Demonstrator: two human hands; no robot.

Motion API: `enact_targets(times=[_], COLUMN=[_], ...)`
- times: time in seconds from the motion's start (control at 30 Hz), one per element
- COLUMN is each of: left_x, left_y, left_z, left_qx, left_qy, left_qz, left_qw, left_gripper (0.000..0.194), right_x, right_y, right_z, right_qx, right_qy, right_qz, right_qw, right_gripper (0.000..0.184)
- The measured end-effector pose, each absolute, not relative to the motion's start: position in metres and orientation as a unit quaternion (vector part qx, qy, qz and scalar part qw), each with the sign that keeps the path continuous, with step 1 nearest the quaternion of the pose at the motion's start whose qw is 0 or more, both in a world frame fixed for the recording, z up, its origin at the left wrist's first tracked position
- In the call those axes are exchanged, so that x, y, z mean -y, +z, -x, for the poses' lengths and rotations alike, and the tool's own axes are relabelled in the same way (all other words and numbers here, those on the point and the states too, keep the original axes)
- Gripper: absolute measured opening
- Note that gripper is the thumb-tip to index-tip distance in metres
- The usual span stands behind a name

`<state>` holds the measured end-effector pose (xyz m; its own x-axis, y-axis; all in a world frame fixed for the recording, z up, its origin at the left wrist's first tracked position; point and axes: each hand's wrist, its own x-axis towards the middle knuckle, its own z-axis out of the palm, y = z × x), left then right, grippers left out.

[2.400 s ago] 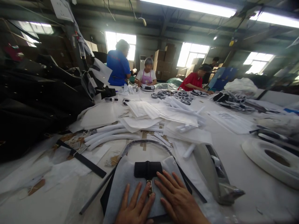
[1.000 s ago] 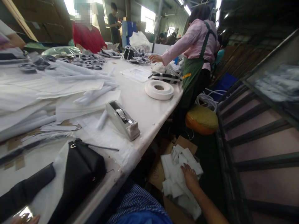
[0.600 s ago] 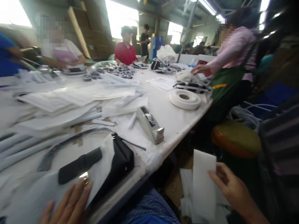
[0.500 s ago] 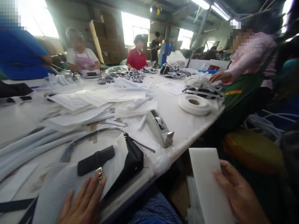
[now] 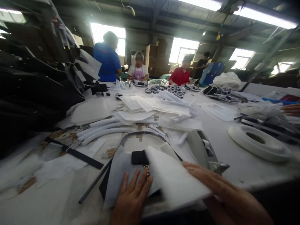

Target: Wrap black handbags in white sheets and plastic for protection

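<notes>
In front of me lies a black handbag [image 5: 103, 188] with a sheet of thin white paper [image 5: 119, 168] over it. My left hand [image 5: 134, 192] rests flat on that sheet, fingers spread, the tips beside a gold clasp [image 5: 147, 170] under a black strap tab [image 5: 138, 157]. A folded white foam sheet [image 5: 175, 178], smeared by motion, is gripped along its right side by my right hand [image 5: 227, 190]. This sheet hovers over the right part of the bag and covers it. The bag's arched, wrapped handle [image 5: 138, 133] extends behind it.
Right of the bag stands a grey tape dispenser [image 5: 201, 147], partly behind the foam. A white roll [image 5: 257, 142] lies farther right. White sheets [image 5: 152, 106] are piled beyond the handle. Black bags [image 5: 35, 93] heap up at left. Several people work across the table.
My right hand has brought the white foam sheet from beside the table to over the bag. My view has swung left. My left hand stays on the bag by the clasp.
</notes>
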<state>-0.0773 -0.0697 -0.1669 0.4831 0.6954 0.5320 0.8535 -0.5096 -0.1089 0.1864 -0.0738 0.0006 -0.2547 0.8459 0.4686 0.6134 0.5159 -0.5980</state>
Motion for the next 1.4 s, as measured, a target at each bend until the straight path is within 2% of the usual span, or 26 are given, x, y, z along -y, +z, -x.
enact_targets(times=[0.07, 0.13, 0.23, 0.33, 0.5, 0.67, 0.83, 0.97, 1.1, 1.27, 1.4], left_x=[0.072, 0.072, 0.069, 0.068, 0.072, 0.072, 0.071, 0.072, 0.074, 0.075, 0.072], left_y=[-0.176, -0.181, -0.182, -0.18, -0.181, -0.18, -0.18, -0.181, -0.181, -0.187, -0.19], left_z=[0.075, 0.072, 0.069, 0.069, 0.071, 0.075, 0.078, 0.078, 0.08, 0.082, 0.078], left_qx=[0.476, 0.493, 0.502, 0.491, 0.472, 0.452, 0.453, 0.461, 0.461, 0.443, 0.452], left_qy=[-0.221, -0.227, -0.258, -0.256, -0.267, -0.285, -0.296, -0.284, -0.266, -0.302, -0.301], left_qz=[0.84, 0.832, 0.815, 0.826, 0.838, 0.843, 0.837, 0.839, 0.845, 0.841, 0.837], left_qw=[0.138, 0.114, 0.131, 0.107, 0.064, 0.06, 0.079, 0.055, 0.053, 0.07, 0.07], left_gripper=[0.052, 0.052, 0.046, 0.04, 0.043, 0.045, 0.041, 0.04, 0.041, 0.042, 0.044], right_x=[0.049, 0.029, 0.009, 0.001, 0.007, 0.01, 0.016, 0.02, 0.02, 0.02, 0.023], right_y=[0.015, 0.007, -0.041, -0.099, -0.135, -0.133, -0.133, -0.131, -0.134, -0.14, -0.137], right_z=[-0.152, -0.119, -0.095, -0.105, -0.129, -0.129, -0.123, -0.119, -0.121, -0.123, -0.118], right_qx=[0.872, 0.912, 0.935, 0.943, 0.937, 0.936, 0.925, 0.918, 0.924, 0.923, 0.921], right_qy=[0.021, -0.073, -0.115, -0.106, -0.072, -0.059, -0.141, -0.173, -0.162, -0.138, -0.113], right_qz=[0.347, 0.276, 0.257, 0.26, 0.266, 0.266, 0.265, 0.266, 0.258, 0.256, 0.261], right_qw=[0.345, 0.296, 0.217, 0.18, 0.215, 0.224, 0.233, 0.236, 0.233, 0.251, 0.268], right_gripper=[0.046, 0.045, 0.04, 0.04, 0.047, 0.053, 0.045, 0.043, 0.044, 0.046, 0.057])
